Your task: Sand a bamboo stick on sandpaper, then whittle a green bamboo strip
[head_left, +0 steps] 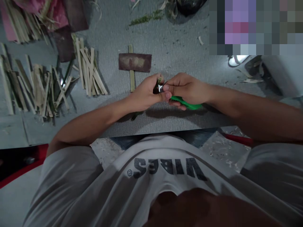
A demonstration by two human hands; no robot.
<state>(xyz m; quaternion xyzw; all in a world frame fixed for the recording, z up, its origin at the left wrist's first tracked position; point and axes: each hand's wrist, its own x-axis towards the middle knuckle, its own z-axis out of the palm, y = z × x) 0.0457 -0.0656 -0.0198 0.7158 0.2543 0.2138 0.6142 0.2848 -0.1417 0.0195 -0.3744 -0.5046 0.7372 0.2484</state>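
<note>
Both my hands meet above the grey table near its front edge. My left hand (pixel 151 91) is closed around a thin greenish strip (pixel 160 78), probably bamboo; its tip shows above the fingers, and a darker end (pixel 136 115) pokes out below the hand. My right hand (pixel 184 88) grips a knife with a green ribbed handle (pixel 187 103), its fingertips touching the left thumb. A bit of shiny metal (pixel 160 88) shows between the hands; the rest of the blade is hidden. Just beyond the left hand, a brown sandpaper piece (pixel 134 62) lies across a pale strip (pixel 132 82).
Several cut strips lie in a loose pile (pixel 40 88) at the left and a smaller bunch (pixel 91 69) beside it. More strips rest on pink plastic (pixel 56 15) at the back left. Green shavings (pixel 146 18) and a dark bag (pixel 189 6) are at the back.
</note>
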